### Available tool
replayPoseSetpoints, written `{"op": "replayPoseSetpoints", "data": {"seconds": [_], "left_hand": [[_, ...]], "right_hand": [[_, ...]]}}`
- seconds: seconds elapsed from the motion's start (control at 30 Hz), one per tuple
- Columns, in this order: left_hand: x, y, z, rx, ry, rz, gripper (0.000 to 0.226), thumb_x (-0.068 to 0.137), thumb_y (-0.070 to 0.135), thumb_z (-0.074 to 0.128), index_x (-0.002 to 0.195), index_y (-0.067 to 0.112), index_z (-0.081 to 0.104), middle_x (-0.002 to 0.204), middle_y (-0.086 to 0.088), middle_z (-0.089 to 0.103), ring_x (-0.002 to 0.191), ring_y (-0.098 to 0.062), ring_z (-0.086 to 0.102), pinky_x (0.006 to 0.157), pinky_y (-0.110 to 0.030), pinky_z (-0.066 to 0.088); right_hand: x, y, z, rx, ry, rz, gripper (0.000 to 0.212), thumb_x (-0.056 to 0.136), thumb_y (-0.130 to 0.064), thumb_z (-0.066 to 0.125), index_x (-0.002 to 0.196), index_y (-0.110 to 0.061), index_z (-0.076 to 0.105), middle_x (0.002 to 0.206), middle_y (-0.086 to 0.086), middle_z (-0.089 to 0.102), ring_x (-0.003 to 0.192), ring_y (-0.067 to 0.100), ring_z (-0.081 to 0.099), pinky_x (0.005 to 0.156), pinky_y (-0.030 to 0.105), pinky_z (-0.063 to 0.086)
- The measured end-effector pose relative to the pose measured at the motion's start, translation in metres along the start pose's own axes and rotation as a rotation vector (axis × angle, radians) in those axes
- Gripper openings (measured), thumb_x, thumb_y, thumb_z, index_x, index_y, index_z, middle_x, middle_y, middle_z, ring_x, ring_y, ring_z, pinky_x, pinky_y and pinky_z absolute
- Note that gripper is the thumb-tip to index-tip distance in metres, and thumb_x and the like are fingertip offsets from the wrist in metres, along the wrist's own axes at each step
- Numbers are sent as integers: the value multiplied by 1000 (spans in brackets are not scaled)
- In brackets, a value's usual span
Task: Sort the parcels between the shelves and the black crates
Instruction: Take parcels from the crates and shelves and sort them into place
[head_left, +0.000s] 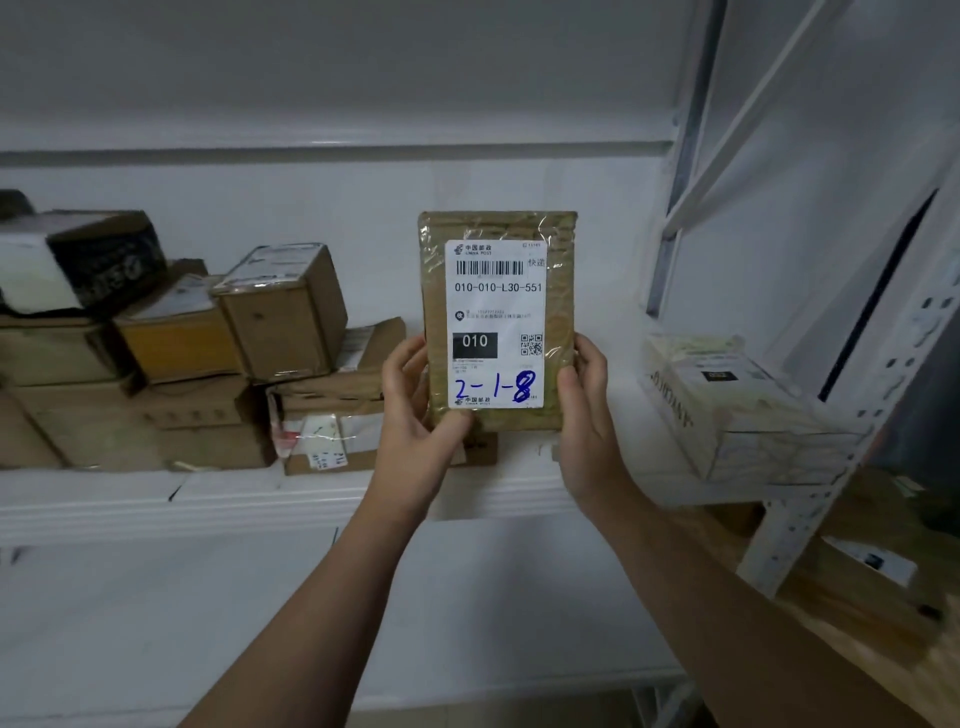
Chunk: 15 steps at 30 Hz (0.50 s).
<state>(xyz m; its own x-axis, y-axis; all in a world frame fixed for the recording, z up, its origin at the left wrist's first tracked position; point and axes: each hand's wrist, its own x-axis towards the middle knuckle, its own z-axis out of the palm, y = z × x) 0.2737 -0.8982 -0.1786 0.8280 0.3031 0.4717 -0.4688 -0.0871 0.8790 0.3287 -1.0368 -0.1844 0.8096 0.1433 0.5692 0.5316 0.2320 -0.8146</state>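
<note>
A flat brown cardboard parcel (563, 291) wrapped in clear tape is held upright in front of the white shelf (311, 499). Its white label faces me and reads 010-010-L30-551, with "2-1-8" handwritten in blue. My left hand (415, 415) grips its lower left edge, thumb on the front near the label's bottom corner. My right hand (584, 410) grips its lower right edge, fingers curled behind it. The parcel's bottom edge hangs a little above the shelf board.
Several brown cardboard boxes (208, 364) are stacked on the shelf's left half, one with a black wrapper (104, 254) at the far left. A pale box (737, 405) lies at the shelf's right end by the white perforated upright (831, 467). A lower shelf board (363, 613) lies below.
</note>
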Motion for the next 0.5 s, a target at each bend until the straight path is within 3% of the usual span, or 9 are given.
{"op": "replayPoseSetpoints", "data": {"seconds": [0.27,0.37,0.43,0.5], "left_hand": [[4,-5,-19,27,31,-6,65,74,10,59,124,45,36,131,9,52,123,-15,52,97,-48,49],[6,-8,-21,73,-8,7,66,82,10,59,134,40,33,137,3,51,126,-17,50,102,-50,45],[8,-11,-22,114,-26,12,63,90,8,59,143,27,30,137,3,52,127,-13,50,104,-47,43],[11,-10,-22,173,-6,15,59,93,15,58,145,22,31,136,7,54,124,-9,52,103,-43,45]], "right_hand": [[8,7,17,-35,-40,-53,31,103,-1,27,128,-18,33,120,-10,51,104,-12,55,83,7,43],[10,9,20,-73,-29,-88,36,102,-3,30,135,-18,29,128,-10,48,112,-10,52,88,9,43],[10,7,19,-119,-26,-124,40,100,-12,41,136,-27,32,138,-4,45,127,0,46,98,17,42],[10,6,16,-253,-90,-170,55,90,-15,62,135,-31,35,149,9,33,138,2,32,103,12,35]]}}
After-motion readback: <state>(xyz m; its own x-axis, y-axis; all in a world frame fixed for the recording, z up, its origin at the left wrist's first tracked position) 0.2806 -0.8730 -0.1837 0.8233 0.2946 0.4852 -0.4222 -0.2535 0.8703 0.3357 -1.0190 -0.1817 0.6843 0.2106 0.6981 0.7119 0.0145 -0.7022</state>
